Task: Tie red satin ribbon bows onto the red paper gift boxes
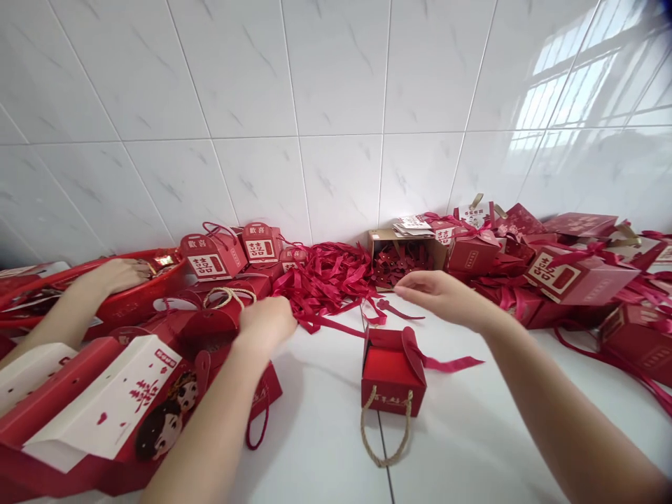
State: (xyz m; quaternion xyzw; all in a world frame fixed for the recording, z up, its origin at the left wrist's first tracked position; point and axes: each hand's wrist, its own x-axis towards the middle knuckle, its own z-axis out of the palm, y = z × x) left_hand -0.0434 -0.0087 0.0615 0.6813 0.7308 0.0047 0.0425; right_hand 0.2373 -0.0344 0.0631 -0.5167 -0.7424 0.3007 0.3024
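Note:
A small red gift box (pixel 395 378) with a twisted rope handle (pixel 386 463) stands on the white tiled surface in front of me, one flap raised. A red ribbon (pixel 336 325) runs through its top, with a loose tail on the right. My left hand (pixel 269 320) is closed at the ribbon's left end, beside the heap of ribbons (pixel 339 276); its fingertips are partly hidden. To the right, my right hand (pixel 438 295) hovers with fingers extended, apart from the gift box. Behind it sits a cardboard box (pixel 438 253) full of dark red tags (pixel 402 260); one loose tag (pixel 400 310) lies nearby.
Another person's hand (pixel 114 274) reaches into a red basket (pixel 118 308) at the left. Finished-looking red boxes (pixel 582 276) pile up on the right. Flattened boxes (pixel 113 402) and more red boxes (pixel 213 260) crowd the left. A tiled wall (pixel 336 91) closes off the back.

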